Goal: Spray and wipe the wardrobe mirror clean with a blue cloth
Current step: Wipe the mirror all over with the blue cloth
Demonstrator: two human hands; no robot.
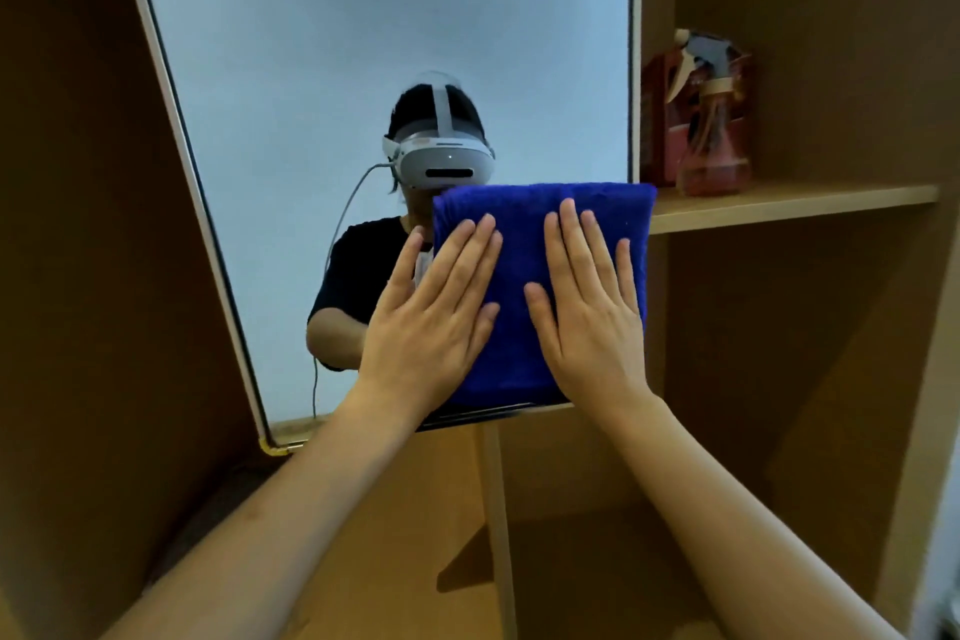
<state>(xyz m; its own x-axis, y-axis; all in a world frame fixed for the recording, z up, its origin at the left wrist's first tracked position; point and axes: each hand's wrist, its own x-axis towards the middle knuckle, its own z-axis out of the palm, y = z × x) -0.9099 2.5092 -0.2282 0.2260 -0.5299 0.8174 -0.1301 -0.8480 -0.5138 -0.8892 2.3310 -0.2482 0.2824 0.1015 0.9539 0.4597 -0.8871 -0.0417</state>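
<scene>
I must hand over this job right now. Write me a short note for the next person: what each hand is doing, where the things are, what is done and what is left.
Left hand: flat, fingers straight, pressing the blue cloth on the mirror.
Right hand: the same, flat on the cloth beside the left.
Cloth: folded, at the mirror's lower right corner, its right edge over the frame.
Spray bottle: standing on the shelf to the right, not held.
Done: spraying seems finished; wiping is under way.
Left: how much of the glass is already wiped cannot be told; wipe whatever remains.
</scene>
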